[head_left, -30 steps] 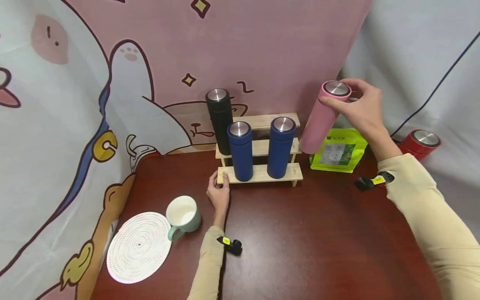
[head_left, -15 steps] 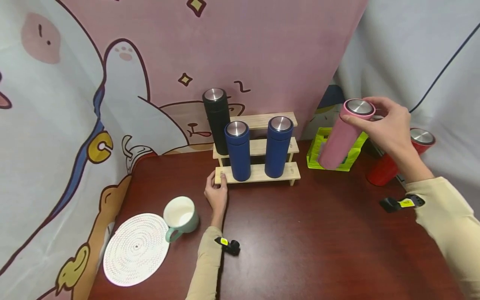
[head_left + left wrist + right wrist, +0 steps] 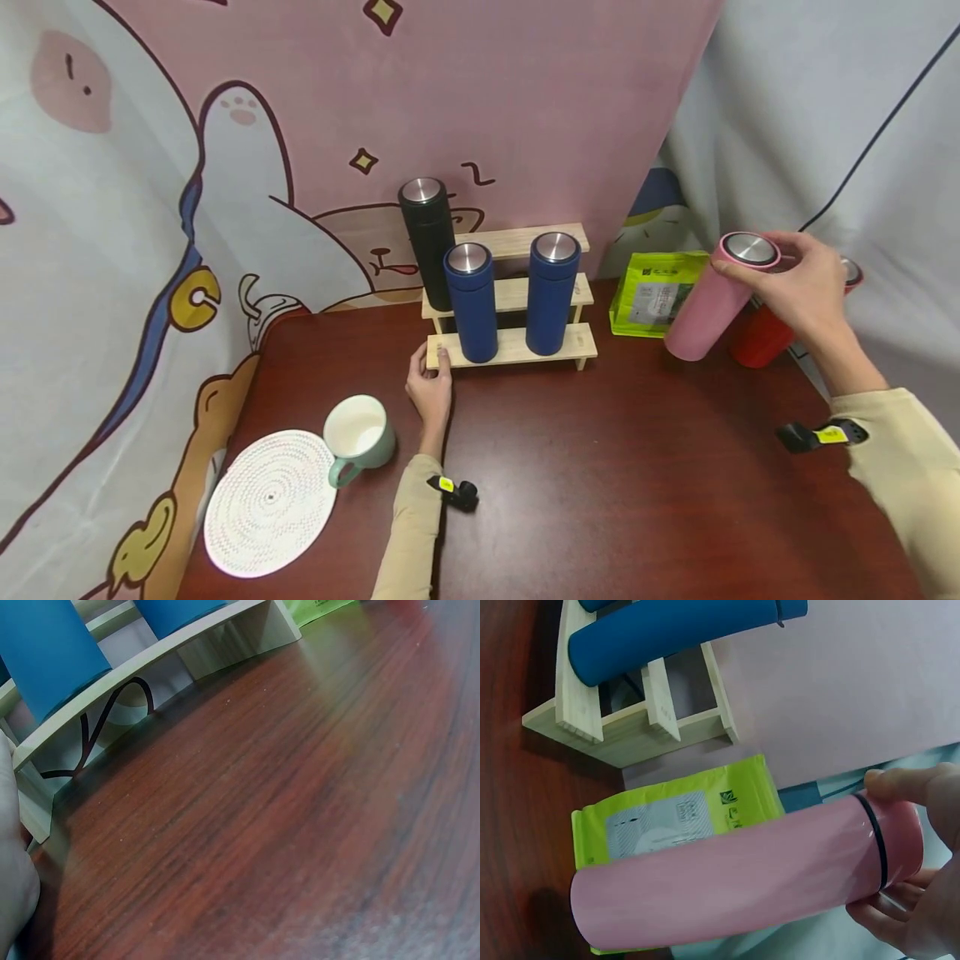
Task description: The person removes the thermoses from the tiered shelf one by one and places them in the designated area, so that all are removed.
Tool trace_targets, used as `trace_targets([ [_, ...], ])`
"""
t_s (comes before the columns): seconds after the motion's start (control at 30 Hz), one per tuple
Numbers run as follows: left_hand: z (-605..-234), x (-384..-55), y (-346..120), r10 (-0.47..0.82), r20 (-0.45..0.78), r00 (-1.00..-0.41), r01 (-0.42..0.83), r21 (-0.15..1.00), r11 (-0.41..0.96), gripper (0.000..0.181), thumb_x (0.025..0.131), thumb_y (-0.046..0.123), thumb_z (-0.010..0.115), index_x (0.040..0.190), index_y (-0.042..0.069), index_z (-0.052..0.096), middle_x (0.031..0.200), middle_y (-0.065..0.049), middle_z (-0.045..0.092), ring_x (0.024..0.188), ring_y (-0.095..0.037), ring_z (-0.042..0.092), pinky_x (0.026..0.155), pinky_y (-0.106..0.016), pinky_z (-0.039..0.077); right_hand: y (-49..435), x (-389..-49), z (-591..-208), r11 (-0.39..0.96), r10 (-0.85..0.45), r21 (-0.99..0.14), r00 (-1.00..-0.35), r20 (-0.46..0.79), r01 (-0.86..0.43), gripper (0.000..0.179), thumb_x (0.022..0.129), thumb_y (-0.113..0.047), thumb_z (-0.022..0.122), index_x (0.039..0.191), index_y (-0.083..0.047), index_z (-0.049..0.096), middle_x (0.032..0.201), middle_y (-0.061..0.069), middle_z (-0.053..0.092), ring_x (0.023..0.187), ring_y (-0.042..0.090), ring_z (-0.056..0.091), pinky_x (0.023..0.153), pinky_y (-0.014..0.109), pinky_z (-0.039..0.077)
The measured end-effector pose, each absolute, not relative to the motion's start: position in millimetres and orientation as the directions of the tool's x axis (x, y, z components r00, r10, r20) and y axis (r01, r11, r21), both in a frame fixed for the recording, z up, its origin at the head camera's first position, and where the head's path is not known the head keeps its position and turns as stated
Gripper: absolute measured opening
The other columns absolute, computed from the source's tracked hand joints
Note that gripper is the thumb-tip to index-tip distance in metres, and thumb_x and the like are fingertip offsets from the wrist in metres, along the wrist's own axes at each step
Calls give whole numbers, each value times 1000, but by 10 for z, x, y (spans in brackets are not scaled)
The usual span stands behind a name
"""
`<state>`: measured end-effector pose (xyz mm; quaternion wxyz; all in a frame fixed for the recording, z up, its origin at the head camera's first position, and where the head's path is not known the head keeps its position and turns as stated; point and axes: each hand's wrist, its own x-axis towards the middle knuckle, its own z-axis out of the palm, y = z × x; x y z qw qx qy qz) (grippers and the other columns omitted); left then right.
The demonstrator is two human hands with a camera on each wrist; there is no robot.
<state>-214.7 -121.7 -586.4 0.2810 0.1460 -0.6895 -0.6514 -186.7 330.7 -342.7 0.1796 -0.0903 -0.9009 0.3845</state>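
My right hand grips a pink thermos bottle around its cap end. The bottle tilts, its base in front of a green tea bag; in the right wrist view the pink bottle crosses that bag. My left hand holds the left end of the lowest step of a wooden tiered rack, thumb on top. Two blue thermos bottles stand on that step. Behind, on the middle step at the left, is a black thermos bottle.
A red thermos bottle leans at the right, partly hidden behind my right hand. A green mug stands beside a round white woven mat at the left. A cartoon-print cloth hangs behind the rack.
My right hand has carried the pink bottle to the right and lower, from beside the rack to past the tea bag. My left hand keeps its hold on the rack.
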Motion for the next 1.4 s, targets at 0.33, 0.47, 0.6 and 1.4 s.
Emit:
trace_targets([
  [0.33, -5825, -2141, -1221, -573, 183, -799, 141, 983, 118, 37, 92, 20, 75, 127, 11, 69, 111, -10, 77, 91, -15, 71, 74, -14, 52, 3402, -1904, -3596, 748, 325, -659, -911, 255, 82, 76, 80, -49, 83, 133, 1, 61, 117, 23, 61, 76, -13, 42, 68, 16, 35],
  [0.47, -5818, -2138, -1212, -578, 198, -792, 150, 980, 129, 36, 92, 19, 75, 126, 10, 69, 110, -11, 77, 89, -12, 71, 72, -13, 51, 3425, -1931, -3655, 745, 345, -660, -902, 258, 96, 75, 79, -49, 84, 131, 1, 63, 112, 18, 65, 74, -14, 41, 70, 19, 35],
  [0.6, -5817, -2137, -1210, -584, 213, -784, 165, 977, 135, 36, 91, 17, 76, 126, 9, 69, 109, -13, 77, 89, -12, 71, 72, -13, 51, 3455, -1947, -3711, 739, 364, -663, -897, 250, 115, 74, 79, -50, 83, 129, 0, 64, 105, 9, 65, 75, -11, 40, 72, 24, 34],
  [1.4, -5854, -2144, -1221, -569, 210, -795, 156, 977, 142, 37, 92, 20, 75, 127, 10, 69, 110, -11, 77, 91, -15, 72, 73, -14, 52, 3100, -2010, -3400, 648, 398, -760, -877, 269, 61, 83, 88, -46, 73, 155, -10, 39, 160, 13, 41, 147, 28, 39, 122, 39, 29],
])
